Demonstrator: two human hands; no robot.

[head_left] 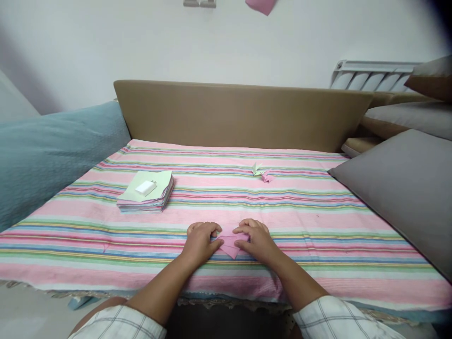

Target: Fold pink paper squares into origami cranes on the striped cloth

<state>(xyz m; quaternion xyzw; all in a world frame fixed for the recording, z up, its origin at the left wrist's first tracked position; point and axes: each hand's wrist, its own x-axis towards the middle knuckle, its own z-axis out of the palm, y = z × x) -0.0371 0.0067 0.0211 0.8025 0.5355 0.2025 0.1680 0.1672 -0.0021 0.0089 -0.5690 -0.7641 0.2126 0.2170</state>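
A small pink sheet of folded paper lies on the striped cloth near the front edge, one corner pointing toward me. My left hand grips its left side between thumb and curled fingers. On the opposite side, my right hand pinches the paper the same way. Crease lines run across the paper between the two hands. Beyond them, a pale green folded paper crane and a pink folded paper crane rest close together.
A stack of coloured paper squares sits at left with a white plug adapter on top. Striped cloth covers the surface. A brown backboard stands behind, a blue cushion left, grey cushions right.
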